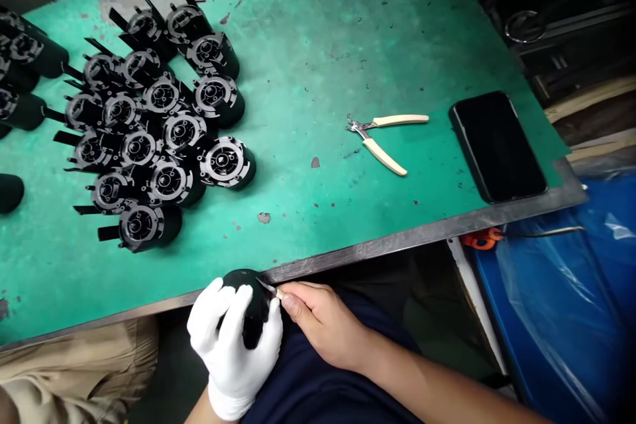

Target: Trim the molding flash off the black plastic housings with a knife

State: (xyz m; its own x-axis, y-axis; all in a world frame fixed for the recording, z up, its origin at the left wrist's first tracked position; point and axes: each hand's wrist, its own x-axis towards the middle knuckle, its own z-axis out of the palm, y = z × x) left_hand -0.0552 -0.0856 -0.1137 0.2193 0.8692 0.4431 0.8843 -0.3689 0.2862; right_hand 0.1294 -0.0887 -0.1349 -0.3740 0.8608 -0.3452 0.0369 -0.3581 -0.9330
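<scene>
In a white glove, my left hand is wrapped round a black plastic housing at the table's front edge. My bare right hand grips a small knife by its light handle. The blade's tip rests at or very close to the housing's upper right side; I cannot tell whether it touches. My left thumb lies just below the knife. Much of the housing is hidden behind the gloved fingers.
Several black housings stand grouped on the green tabletop, with more at the far left. Cream-handled side cutters lie open mid-table, left of a black phone. Below the right edge are an orange-handled tool and blue plastic. Another person's leg shows lower left.
</scene>
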